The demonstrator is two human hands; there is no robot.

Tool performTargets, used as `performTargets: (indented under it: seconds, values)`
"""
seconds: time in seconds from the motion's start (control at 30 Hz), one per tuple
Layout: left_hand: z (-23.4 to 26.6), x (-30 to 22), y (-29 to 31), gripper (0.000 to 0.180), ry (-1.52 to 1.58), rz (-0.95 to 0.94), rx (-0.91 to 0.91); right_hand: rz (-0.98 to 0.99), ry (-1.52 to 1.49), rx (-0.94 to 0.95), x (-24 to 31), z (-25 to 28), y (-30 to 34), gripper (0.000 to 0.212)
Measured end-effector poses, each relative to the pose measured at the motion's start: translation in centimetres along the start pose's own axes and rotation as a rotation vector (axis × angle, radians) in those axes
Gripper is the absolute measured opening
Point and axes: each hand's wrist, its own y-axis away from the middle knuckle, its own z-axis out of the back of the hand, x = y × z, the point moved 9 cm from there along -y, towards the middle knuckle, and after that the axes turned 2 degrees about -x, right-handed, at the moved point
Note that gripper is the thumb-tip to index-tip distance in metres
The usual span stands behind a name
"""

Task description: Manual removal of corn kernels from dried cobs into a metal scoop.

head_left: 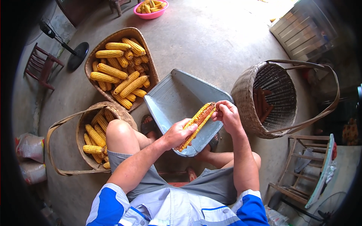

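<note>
Over a grey metal scoop-shaped bin (164, 100) between my knees, I hold an ear of corn (204, 115) at a slant. My left hand (177, 134) is wrapped round its lower half, thumb on top. A strip along the ear is stripped of kernels and shows the reddish cob; yellow rows remain on both sides. At the ear's upper end my right hand (229, 116) is closed, with thumb and fingertips pinching at the tip. Whether loose kernels are in those fingers cannot be made out.
Full ears fill a wide woven basket (148, 52) ahead left and a handled basket (83, 130) by my left knee. A tall wicker basket (241, 90) at right holds bare cobs (262, 103). Farther off are a pink basin (152, 16), a fan (78, 55) and a small chair (44, 67).
</note>
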Motion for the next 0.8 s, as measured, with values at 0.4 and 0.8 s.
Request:
performTargets:
  seconds: [0.4,0.8]
  values:
    - [-0.1,-0.2,-0.2,0.044,-0.040,-0.052,-0.004,0.169,0.168,0.049,1.6,-0.3,0.1,0.023]
    - [2.8,-2.1,-0.5,0.052,-0.466,-0.420,-0.417,0.163,0.135,-0.087,2.4,1.2,0.3,0.014]
